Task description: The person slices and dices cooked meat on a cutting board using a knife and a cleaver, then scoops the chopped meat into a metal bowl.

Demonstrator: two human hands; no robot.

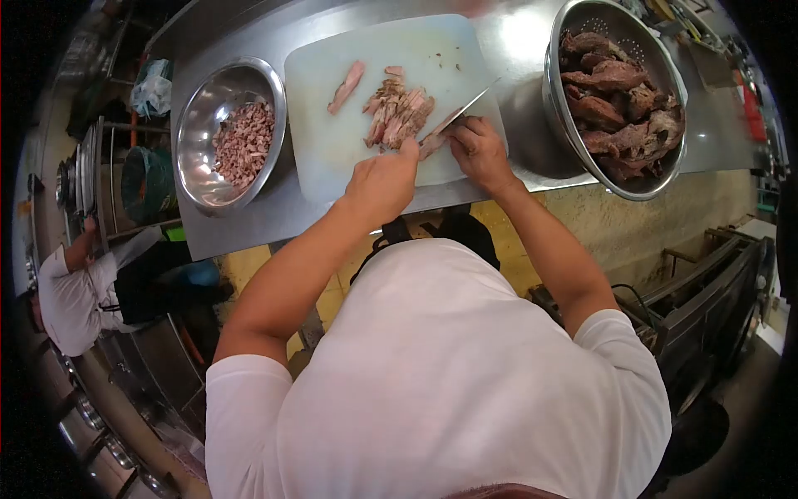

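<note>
My left hand (382, 181) is closed at the near part of the white cutting board (320, 116), round what looks like the handle of a knife (470, 108). The blade points up and right, over a strip of meat (432, 145). My right hand (482, 154) pinches that strip from the right, its fingers close to the blade. Just beyond my left hand lies a pile of sliced meat (399, 112), with a separate slice (347, 87) to its left.
A steel bowl (189, 137) of chopped meat stands left of the board. On the right, a steel colander (561, 125) holds large dark meat pieces. Both rest on the steel table (229, 237). Another person (79, 295) is at the far left, near metal racks.
</note>
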